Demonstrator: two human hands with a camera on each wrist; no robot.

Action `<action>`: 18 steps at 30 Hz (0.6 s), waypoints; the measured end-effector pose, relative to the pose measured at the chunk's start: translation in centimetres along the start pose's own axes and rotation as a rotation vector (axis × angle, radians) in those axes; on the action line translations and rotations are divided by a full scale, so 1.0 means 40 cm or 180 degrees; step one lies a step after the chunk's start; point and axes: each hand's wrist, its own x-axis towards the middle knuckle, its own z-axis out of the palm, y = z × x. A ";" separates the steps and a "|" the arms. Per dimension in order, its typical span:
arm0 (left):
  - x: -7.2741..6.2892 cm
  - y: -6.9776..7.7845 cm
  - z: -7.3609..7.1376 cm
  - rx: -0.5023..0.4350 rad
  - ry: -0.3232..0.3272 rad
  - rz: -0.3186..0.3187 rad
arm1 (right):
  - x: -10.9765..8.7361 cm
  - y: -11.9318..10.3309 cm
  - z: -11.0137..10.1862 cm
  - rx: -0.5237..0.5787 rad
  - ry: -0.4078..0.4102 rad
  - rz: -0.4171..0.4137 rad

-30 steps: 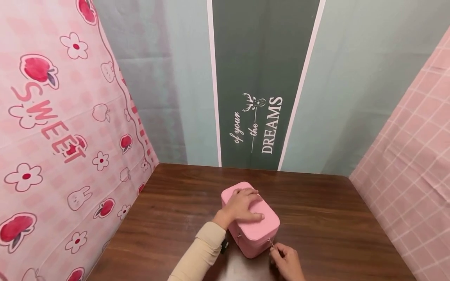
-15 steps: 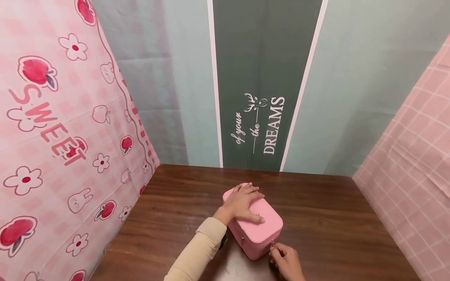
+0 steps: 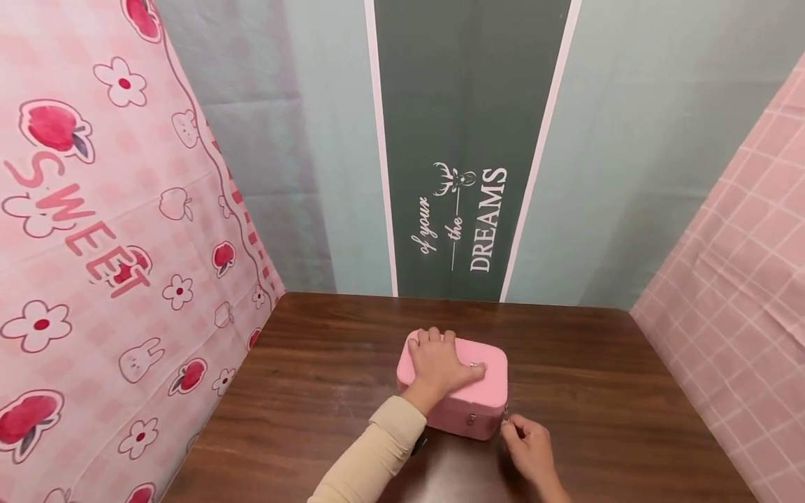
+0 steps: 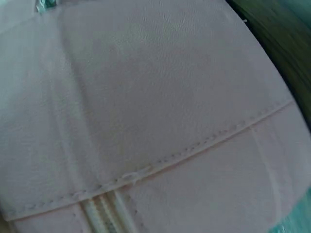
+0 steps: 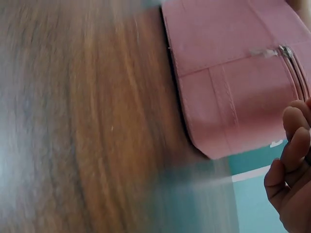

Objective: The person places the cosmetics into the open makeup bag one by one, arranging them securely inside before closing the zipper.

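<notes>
A pink zip-up case (image 3: 490, 353) with rounded corners sits on the brown wooden table, its lid closed over the body. My left hand (image 3: 437, 365) rests on the lid, fingers spread toward the far edge and thumb pointing right. At the right corner, my right hand (image 3: 528, 443) pinches a small metal zipper pull (image 3: 505, 412). Another metal pull (image 3: 472, 419) hangs on the front side. Close up, the right wrist view has curled fingers (image 5: 296, 150) beside the zipper track (image 5: 297, 73). Stitched pink side material (image 4: 170, 87) fills the left wrist view, with a strip of zipper (image 4: 107, 213) low down.
The wooden table (image 3: 314, 391) extends around the case on all sides. A pink fruit-print cloth (image 3: 126, 209) hangs at the left, a pink checked cloth (image 3: 742, 265) at the right, and a green-and-teal curtain (image 3: 465, 91) behind.
The case has turned on the table, so its long side with a pull now faces nearer. My left hand turned along with it, and my right hand shifted slightly right and away from me.
</notes>
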 end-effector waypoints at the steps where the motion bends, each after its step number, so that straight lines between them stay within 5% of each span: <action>1: -0.003 0.007 -0.001 0.0030 0.0015 -0.0115 | -0.002 0.000 0.000 0.0012 -0.0006 0.0020; 6: -0.016 0.024 0.002 0.0054 0.0101 -0.0418 | -0.018 0.001 0.004 0.0059 -0.0004 0.0327; 14: -0.019 0.027 0.006 -0.0032 0.0167 -0.0503 | -0.017 0.017 0.021 0.0091 0.0126 0.0348; 18: -0.019 0.021 0.004 -0.0195 0.0046 -0.0316 | -0.018 0.022 0.024 0.0096 0.0169 0.0329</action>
